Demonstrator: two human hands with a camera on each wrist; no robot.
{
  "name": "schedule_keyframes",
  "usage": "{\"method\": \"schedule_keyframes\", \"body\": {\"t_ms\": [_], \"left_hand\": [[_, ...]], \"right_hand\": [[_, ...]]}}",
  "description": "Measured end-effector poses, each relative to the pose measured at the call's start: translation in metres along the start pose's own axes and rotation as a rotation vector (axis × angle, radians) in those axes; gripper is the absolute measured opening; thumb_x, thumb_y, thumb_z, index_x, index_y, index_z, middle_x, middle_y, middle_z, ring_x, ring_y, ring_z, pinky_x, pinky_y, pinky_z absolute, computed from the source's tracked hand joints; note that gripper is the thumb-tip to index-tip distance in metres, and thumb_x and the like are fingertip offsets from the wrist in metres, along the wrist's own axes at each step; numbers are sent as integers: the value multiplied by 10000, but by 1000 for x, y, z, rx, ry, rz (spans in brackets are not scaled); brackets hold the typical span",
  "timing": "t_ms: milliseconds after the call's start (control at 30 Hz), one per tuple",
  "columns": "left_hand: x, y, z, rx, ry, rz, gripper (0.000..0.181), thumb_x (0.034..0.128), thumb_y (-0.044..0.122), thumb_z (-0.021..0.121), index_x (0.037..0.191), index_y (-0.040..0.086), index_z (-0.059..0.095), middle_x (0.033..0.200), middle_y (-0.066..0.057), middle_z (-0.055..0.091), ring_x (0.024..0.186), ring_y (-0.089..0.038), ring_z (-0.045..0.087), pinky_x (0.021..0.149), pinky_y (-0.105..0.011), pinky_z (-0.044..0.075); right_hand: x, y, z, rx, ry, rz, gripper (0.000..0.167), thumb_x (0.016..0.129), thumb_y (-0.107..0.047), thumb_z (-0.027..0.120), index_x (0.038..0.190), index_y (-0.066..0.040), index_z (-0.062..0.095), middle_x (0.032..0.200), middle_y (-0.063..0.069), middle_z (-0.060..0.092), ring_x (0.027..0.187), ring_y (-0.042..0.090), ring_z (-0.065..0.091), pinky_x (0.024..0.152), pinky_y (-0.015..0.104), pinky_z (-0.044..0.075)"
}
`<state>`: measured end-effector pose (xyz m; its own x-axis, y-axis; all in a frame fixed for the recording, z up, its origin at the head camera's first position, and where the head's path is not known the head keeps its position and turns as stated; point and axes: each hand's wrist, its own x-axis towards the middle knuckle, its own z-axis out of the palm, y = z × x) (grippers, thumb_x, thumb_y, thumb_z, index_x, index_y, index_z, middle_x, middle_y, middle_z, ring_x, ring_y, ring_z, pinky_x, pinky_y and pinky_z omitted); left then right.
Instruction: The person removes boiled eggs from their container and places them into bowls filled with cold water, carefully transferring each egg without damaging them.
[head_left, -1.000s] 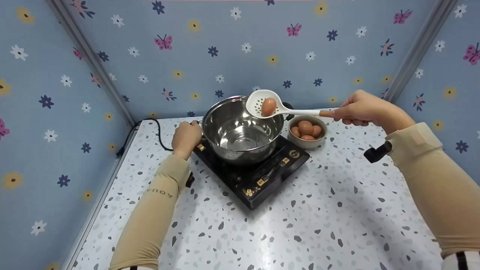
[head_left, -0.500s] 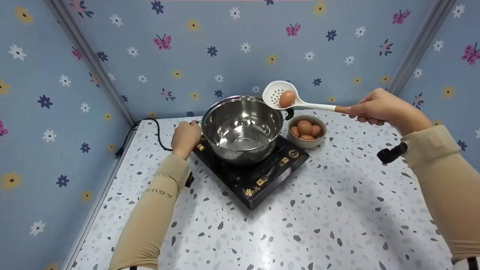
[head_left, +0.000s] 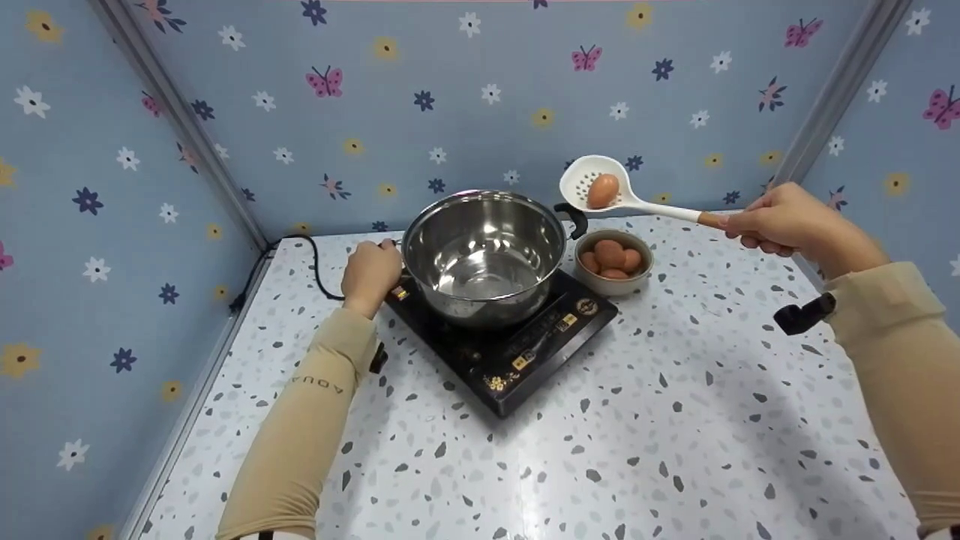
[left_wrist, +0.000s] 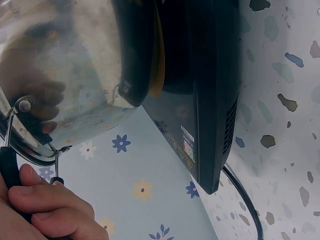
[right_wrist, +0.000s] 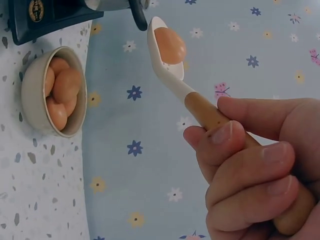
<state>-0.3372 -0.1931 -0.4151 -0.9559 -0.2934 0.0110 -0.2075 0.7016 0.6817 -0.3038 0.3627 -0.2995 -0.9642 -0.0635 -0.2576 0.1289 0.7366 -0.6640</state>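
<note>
My left hand (head_left: 372, 271) grips the black side handle (left_wrist: 9, 172) of a steel pot (head_left: 484, 292), fingers curled round it in the left wrist view. The pot stands on a black induction cooker (head_left: 517, 375); no egg shows inside it. In my right hand (head_left: 799, 223) is a white slotted spoon (head_left: 660, 208), held by its wooden handle (right_wrist: 205, 111). One brown egg (head_left: 603, 191) lies in the spoon's bowl, raised behind and above a small bowl (head_left: 611, 288). Several brown eggs (right_wrist: 67, 85) fill that small bowl, to the right of the pot.
The pot's other black handle (head_left: 574, 219) sticks out between pot and bowl, close to the spoon. A black power cord (head_left: 319, 266) runs along the left back of the speckled table (head_left: 637, 442). Patterned walls (head_left: 480, 97) enclose the back and sides.
My right hand has moved to the right, carrying the spoon and its egg from over the pot's right rim to above the egg bowl. The left hand stays on the pot handle.
</note>
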Motion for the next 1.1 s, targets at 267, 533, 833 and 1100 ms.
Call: {"method": "schedule_keyframes", "body": {"t_ms": [267,533,833,1100], "left_hand": [[1,1,-2,-2,-9,-10,486,1148,356,328,935,71,659,1003,-185,712,854,-333,649,717,-455,466],[1,2,-1,-5,-21,-8,478,1148,362,319,912,88,632,989,-176,699,861,-331,647,755,-474,486],[3,1,-1,8,-21,-10,542,1150,365,312,1023,13,704,1113,-247,746,959,-394,711,830,-545,540],[3,1,0,11,-7,-11,571,1142,355,336,1129,-53,736,1216,-301,743,1079,-462,730,916,-613,558]], "right_hand": [[1,21,4,5,28,3,322,1083,-353,670,1031,-66,806,694,-41,631,546,105,448,509,295,399],[7,44,16,64,48,19,330,1090,-355,654,1030,-64,798,701,-56,638,555,96,456,520,291,401],[15,65,26,100,49,48,319,1093,-349,646,1004,-91,811,688,-53,628,563,98,470,525,300,415],[20,83,41,118,57,82,331,1091,-332,646,1085,-30,781,699,-48,649,568,94,471,534,303,419]]}}
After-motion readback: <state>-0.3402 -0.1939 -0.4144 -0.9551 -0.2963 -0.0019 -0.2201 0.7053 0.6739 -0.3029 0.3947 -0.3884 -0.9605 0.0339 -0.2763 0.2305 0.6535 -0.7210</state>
